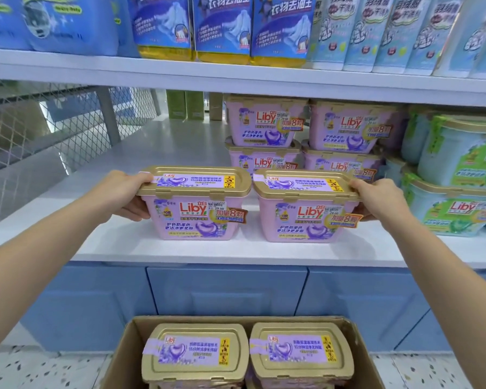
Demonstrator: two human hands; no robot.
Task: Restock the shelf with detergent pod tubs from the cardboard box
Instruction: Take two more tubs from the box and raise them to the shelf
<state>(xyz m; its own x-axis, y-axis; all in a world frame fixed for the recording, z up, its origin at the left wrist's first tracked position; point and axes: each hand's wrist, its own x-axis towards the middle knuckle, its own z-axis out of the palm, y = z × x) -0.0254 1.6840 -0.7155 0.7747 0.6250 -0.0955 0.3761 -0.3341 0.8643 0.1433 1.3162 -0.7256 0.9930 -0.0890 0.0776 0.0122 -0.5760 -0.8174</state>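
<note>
Shelving: left hand (124, 192) clamps left Liby tub (197, 211), right hand (382, 202) right Liby tub (306, 217), both inboard of fingers; next release, reach cardboard box (121, 357).

left hand (127, 192), right hand (376, 199) gripping (outstretched)

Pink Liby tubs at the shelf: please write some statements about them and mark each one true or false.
1. The left hand grips the left pink tub, and the right hand grips the right pink tub. True.
2. Both held tubs have no lids. False: a gold lid is shut on each.
3. The cardboard box is empty. False: two boxed pink tubs show in it.
4. Green Liby tubs stand on the shelf to the right of the pink ones. True.
</note>
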